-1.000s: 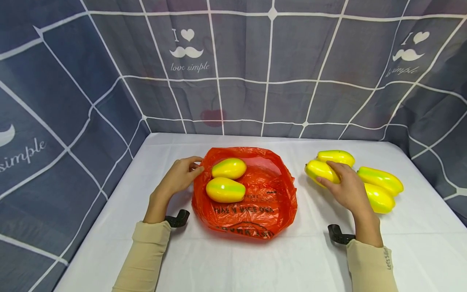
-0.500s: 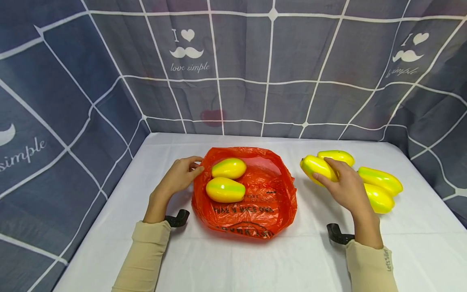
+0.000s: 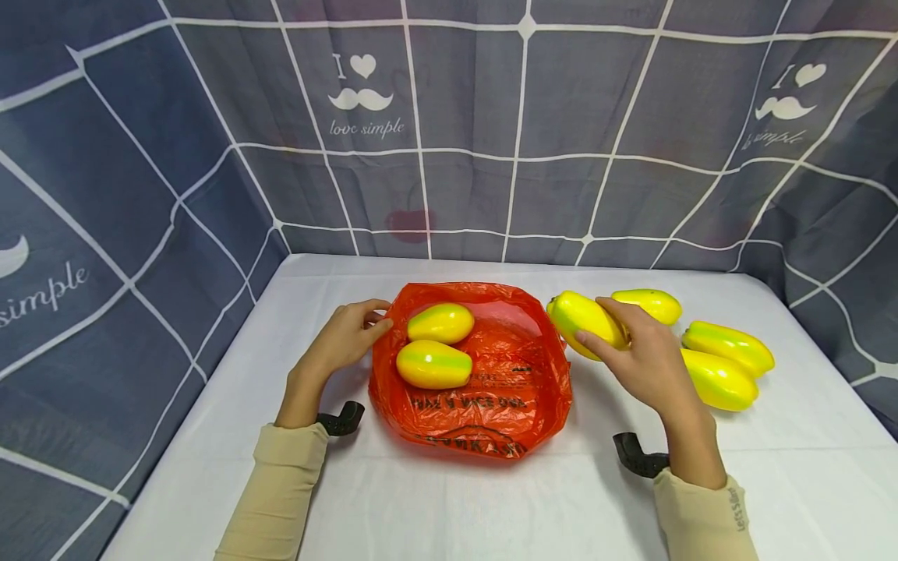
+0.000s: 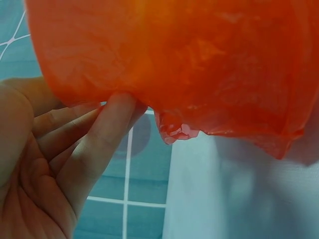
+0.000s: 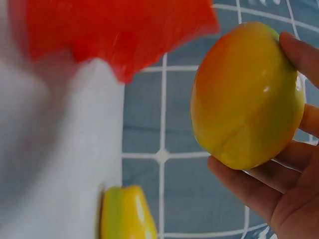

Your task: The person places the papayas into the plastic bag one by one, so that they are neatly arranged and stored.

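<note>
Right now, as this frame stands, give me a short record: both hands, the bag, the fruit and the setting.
Left hand: holds the rim of the red plastic bag at its left side
Right hand: grips one yellow-green fruit, raised near the bag's right rim
Bag: open, printed in black
Inside bag: two fruits, side by side
Loose fruits: three, right of the bag
Surface: white cloth
Backdrop: dark grid-patterned fabric

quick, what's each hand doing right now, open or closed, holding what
Left hand: closed, pinching the edge of the red bag.
Right hand: closed, holding a yellow-green fruit.
</note>
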Demonstrator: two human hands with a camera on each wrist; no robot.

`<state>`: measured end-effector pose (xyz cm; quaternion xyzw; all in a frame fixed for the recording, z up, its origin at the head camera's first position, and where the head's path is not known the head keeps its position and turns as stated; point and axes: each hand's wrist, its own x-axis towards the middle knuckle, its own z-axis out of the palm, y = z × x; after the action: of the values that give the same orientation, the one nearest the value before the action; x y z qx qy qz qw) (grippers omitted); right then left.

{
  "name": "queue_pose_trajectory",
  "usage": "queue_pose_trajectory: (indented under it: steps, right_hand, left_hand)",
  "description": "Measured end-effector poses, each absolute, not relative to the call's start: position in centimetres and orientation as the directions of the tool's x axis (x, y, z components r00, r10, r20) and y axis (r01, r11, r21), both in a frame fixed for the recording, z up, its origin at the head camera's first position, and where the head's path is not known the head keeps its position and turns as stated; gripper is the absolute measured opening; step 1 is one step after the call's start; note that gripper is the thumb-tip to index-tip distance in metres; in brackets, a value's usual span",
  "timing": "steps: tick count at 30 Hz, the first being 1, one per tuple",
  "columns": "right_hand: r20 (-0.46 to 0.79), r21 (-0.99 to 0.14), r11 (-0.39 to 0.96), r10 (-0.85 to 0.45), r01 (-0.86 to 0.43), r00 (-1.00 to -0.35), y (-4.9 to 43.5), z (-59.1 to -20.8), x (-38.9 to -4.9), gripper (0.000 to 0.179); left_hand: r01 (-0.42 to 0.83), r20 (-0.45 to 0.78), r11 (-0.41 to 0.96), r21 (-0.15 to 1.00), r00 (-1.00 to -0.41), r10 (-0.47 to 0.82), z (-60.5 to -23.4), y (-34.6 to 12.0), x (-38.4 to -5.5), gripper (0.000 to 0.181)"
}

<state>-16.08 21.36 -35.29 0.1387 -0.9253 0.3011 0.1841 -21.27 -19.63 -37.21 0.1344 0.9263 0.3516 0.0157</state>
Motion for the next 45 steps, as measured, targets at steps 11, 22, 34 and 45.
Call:
queue_pose_trajectory:
  steps: [11, 22, 34, 45]
  right_hand:
    - [0.474, -0.443, 0.737, -0.291, -0.511, -0.831, 17.9, -34.0, -14.4, 0.051]
    - [0.456, -0.461, 0.667, -0.387, -0.585, -0.801, 14.1, -34.4, -13.2, 0.053]
    - [0.364, -0.566, 0.564, -0.484, -0.601, -0.796, 8.9, -35.0, -11.4, 0.054]
    - [0.285, -0.432, 0.643, -0.567, -0.632, -0.772, 5.5, -36.0, -12.1, 0.055]
  left_hand:
    - [0.279, 0.099, 0.697, 0.661, -0.953, 0.287, -37.3, -19.8, -21.2, 0.034]
    - [0.291, 0.105, 0.7, 0.653, -0.949, 0.297, -37.2, -19.5, -21.3, 0.034]
    - [0.273, 0.082, 0.701, 0.659, -0.952, 0.294, -37.3, -19.6, -21.4, 0.035]
    - [0.257, 0.07, 0.714, 0.651, -0.957, 0.28, -37.2, -19.6, -21.1, 0.035]
